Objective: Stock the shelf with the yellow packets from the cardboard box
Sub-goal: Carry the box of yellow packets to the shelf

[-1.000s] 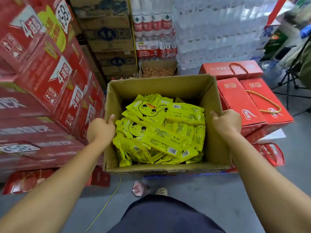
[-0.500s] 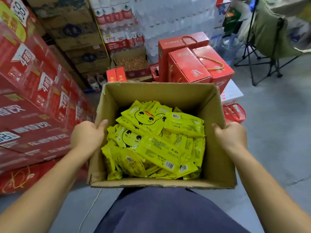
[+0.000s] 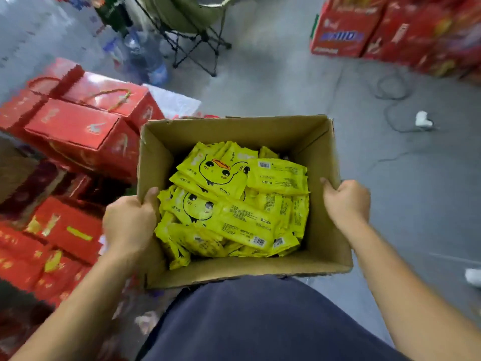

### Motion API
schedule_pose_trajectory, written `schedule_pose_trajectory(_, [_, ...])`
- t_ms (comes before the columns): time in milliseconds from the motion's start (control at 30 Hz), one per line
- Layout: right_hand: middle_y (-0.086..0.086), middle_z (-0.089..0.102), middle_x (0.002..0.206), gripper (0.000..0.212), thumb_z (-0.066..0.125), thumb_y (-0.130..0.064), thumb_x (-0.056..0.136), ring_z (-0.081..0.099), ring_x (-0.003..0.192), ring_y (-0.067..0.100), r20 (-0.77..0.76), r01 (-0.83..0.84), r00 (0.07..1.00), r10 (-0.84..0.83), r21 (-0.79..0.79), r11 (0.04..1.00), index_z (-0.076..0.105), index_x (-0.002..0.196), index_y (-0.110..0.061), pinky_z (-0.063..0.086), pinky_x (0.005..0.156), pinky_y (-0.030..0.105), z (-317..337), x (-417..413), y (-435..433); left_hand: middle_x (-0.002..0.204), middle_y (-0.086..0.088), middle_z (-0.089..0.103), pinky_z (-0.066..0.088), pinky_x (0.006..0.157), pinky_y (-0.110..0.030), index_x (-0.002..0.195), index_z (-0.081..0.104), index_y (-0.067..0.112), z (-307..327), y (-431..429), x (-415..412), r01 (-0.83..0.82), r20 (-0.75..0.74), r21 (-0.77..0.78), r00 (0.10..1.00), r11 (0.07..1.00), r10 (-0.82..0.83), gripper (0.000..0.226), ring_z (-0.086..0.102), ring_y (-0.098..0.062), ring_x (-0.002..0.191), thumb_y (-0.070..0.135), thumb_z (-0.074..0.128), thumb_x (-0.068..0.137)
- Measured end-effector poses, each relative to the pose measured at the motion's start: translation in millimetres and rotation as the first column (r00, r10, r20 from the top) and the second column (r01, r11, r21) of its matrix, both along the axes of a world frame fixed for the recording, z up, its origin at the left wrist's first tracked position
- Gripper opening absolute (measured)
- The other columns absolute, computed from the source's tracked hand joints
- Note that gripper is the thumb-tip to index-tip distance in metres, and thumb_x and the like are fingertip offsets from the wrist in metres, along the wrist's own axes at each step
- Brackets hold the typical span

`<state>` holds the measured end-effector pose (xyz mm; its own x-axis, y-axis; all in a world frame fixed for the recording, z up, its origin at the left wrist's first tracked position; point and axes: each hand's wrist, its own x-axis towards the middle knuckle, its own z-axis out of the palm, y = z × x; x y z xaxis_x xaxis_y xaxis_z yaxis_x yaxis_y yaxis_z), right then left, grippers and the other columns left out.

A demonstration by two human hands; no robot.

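The cardboard box [image 3: 325, 267] is held with its top open in front of the body, above the dark blue garment [image 3: 260, 321] at the bottom of the view. The left hand [image 3: 128, 225] is clamped on the box's left wall, with the thumb hooked over the rim to the inside and the fingers curled against the outside. The right hand [image 3: 347, 201] is clamped on the right wall in the same way, its thumb laid along the rim. The yellow packets [image 3: 234, 204] are piled loosely inside the box and cover most of its bottom. Cartoon faces are printed on some and barcodes on others.

A grey concrete floor [image 3: 286, 82] is seen around the box. To the left, red gift boxes [image 3: 78, 126] with cord handles are stacked close to the box's left wall. More red cartons [image 3: 65, 230], blurred, are piled below them toward the lower left corner. A white sheet [image 3: 174, 100] is seen just behind the gift boxes. Farther off, at the top, a folding chair [image 3: 187, 27] with black crossed legs is set on the floor, with a large clear water bottle [image 3: 145, 56] beside it. At the upper right, red printed cases [image 3: 343, 29] are stacked well apart from the box. Between them and the box, a dark cable [image 3: 390, 100] is looped across the floor, near a small white plug [image 3: 423, 119]. A white object [image 3: 472, 276] is cut off by the right edge, and what it is cannot be told.
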<state>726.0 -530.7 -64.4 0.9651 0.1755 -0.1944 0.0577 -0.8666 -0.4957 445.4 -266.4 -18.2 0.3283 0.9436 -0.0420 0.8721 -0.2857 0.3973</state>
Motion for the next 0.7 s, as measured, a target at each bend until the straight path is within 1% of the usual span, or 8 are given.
schedule_pose_trajectory(67, [0.016,0.046,0.053,0.061,0.060,-0.042,0.098,0.052,0.063,0.039,-0.026,0.164,0.986,-0.165,-0.033,0.986,0.042,0.051,-0.007,0.031,0.058,0.035,-9.6,6.8,-36.3,0.074,-0.030,0.065,0.039,0.067,-0.042,0.065,0.063,-0.001,-7.9,2.9,53.9,0.144,-0.002,-0.013,0.990,0.990,-0.144,0.059,0.062,-0.049,0.080,0.045,0.056,0.102])
schedule_pose_trajectory(167, [0.030,0.062,0.073,0.060,0.057,-0.044,0.098,0.061,0.079,0.045,-0.032,0.392,0.918,-0.395,-0.060,0.918,0.062,0.068,0.007,0.034,0.060,0.036,-21.2,7.9,-81.9,0.080,-0.034,0.065,0.039,0.069,-0.043,0.069,0.064,-0.006,-21.6,1.1,136.8,0.375,-0.033,-0.035,0.926,0.926,-0.376,0.062,0.061,-0.050,0.083,0.045,0.054,0.103])
schedule_pose_trajectory(267, [0.033,0.064,0.082,0.055,0.055,-0.041,0.100,0.061,0.085,0.046,-0.009,0.587,0.807,-0.591,-0.101,0.803,0.059,0.071,0.006,0.030,0.063,0.038,-27.1,-0.6,-113.1,0.071,-0.031,0.061,0.044,0.068,-0.045,0.061,0.056,-0.005,-42.0,-2.5,224.7,0.585,-0.039,-0.087,0.807,0.806,-0.589,0.066,0.058,-0.047,0.075,0.047,0.053,0.102])
schedule_pose_trajectory(333, [0.026,0.059,0.068,0.058,0.055,-0.041,0.100,0.058,0.075,0.044,-0.008,0.707,0.702,-0.712,-0.118,0.698,0.051,0.062,0.003,0.028,0.060,0.037,-34.3,-12.6,-128.1,0.063,-0.024,0.056,0.046,0.068,-0.046,0.058,0.053,-0.002,-54.4,-12.0,276.7,0.694,-0.045,-0.126,0.710,0.709,-0.703,0.068,0.057,-0.045,0.072,0.050,0.051,0.102])
schedule_pose_trajectory(433, [0.008,0.039,0.050,0.062,0.054,-0.042,0.100,0.043,0.055,0.035,-0.029,0.847,0.521,-0.853,-0.110,0.521,0.035,0.052,-0.007,0.019,0.049,0.036,-42.5,-34.9,-139.9,0.061,-0.020,0.053,0.038,0.063,-0.040,0.057,0.048,0.001,-67.1,-38.4,340.4,0.814,-0.054,-0.179,0.552,0.552,-0.832,0.067,0.050,-0.038,0.065,0.049,0.047,0.104])
schedule_pose_trajectory(500, [0.006,0.038,0.050,0.061,0.053,-0.042,0.101,0.042,0.052,0.031,-0.057,0.913,0.393,-0.918,-0.097,0.396,0.034,0.052,-0.010,0.017,0.046,0.033,-46.4,-51.5,-140.9,0.058,-0.015,0.050,0.035,0.062,-0.037,0.058,0.049,0.001,-72.4,-58.5,373.0,0.871,-0.059,-0.196,0.447,0.450,-0.893,0.066,0.047,-0.035,0.061,0.048,0.046,0.105])
schedule_pose_trajectory(600, [0.006,0.041,0.051,0.058,0.054,-0.038,0.100,0.040,0.050,0.024,-0.112,0.978,0.194,-0.975,-0.057,0.201,0.038,0.053,-0.010,0.020,0.047,0.033,-51.7,-83.3,-136.4,0.059,-0.011,0.046,0.037,0.066,-0.038,0.059,0.048,0.005,-79.4,-91.6,409.2,0.936,-0.105,-0.230,0.248,0.266,-0.963,0.062,0.048,-0.036,0.069,0.046,0.044,0.106])
schedule_pose_trajectory(700, [0.007,0.043,0.053,0.055,0.053,-0.038,0.100,0.042,0.053,0.026,-0.148,0.995,0.032,-0.988,-0.089,0.046,0.041,0.054,-0.010,0.021,0.048,0.034,-55.6,-117.7,-135.8,0.060,-0.007,0.043,0.037,0.068,-0.037,0.063,0.049,0.006,-87.8,-134.3,429.3,0.956,-0.161,-0.273,0.069,0.112,-0.984,0.060,0.047,-0.034,0.072,0.047,0.042,0.106])
